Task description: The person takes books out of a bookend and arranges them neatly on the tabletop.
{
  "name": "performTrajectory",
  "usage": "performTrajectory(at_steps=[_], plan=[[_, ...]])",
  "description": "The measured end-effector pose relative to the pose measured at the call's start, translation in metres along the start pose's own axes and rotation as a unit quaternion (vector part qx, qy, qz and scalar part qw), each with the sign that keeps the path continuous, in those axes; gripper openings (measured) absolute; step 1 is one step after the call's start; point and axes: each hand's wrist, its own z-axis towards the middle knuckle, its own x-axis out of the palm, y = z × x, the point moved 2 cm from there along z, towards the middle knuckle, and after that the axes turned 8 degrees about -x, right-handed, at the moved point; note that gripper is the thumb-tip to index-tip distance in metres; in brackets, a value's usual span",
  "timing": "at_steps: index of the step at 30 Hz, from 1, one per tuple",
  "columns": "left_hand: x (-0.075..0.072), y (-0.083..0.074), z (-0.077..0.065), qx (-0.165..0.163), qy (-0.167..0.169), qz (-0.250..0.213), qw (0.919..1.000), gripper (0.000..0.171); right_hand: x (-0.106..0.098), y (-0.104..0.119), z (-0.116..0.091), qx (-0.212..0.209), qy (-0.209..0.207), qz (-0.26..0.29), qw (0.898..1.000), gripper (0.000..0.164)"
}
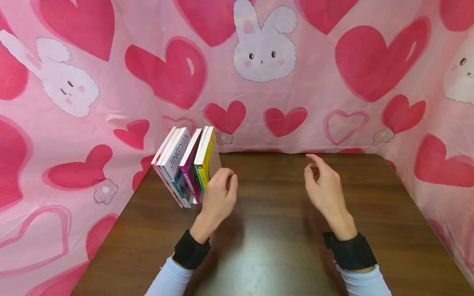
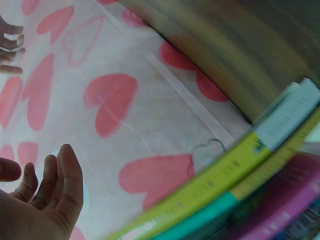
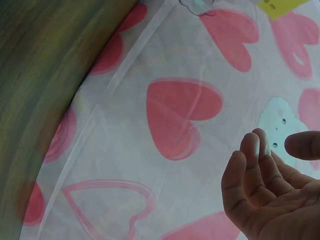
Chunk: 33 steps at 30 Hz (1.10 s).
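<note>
Several books stand side by side in a slightly leaning row at the left of the table. Among them are a white book lettered JINGDIAN (image 1: pixel 175 154), a purple book (image 1: pixel 189 176) and, toward the right end, a yellow book (image 1: pixel 208 150). My left hand (image 1: pixel 219 195) hovers just in front of the row's right end, fingers loosely bent and holding nothing; it overlaps the lower part of the yellow book in the head view. Well to the right, my right hand (image 1: pixel 326 190) is held over the table, its fingers relaxed and nothing in them.
The brown wooden table (image 1: pixel 274 230) runs back to a pink curtain (image 1: pixel 314 94) printed with hearts and rabbits, which also hangs along both sides. Black bands (image 1: pixel 191 249) circle both wrists below the hands.
</note>
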Motion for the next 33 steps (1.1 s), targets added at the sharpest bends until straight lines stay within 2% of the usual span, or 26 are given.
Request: performTrajectory(at_steps=[6,15,19,27,33], plan=[[-0.014,0.012,-0.011,-0.040,-0.018,-0.010,0.9990,0.009,-0.004,0.005,-0.003,0.002,-0.003,-0.005,1.000,0.034],[-0.040,0.025,-0.016,-0.050,-0.075,-0.011,0.9958,0.010,-0.002,0.012,-0.006,-0.015,-0.001,-0.009,1.000,0.032],[-0.054,0.036,-0.019,-0.058,-0.099,-0.007,0.9934,0.012,0.000,0.013,-0.008,-0.020,0.004,-0.007,1.000,0.032],[-0.088,0.068,-0.022,-0.107,-0.162,0.029,0.9805,0.014,-0.002,0.009,-0.009,-0.017,0.006,-0.007,1.000,0.031],[-0.103,0.094,-0.024,-0.172,-0.189,0.048,0.9656,0.017,-0.002,0.008,-0.010,-0.015,0.006,-0.008,1.000,0.031]])
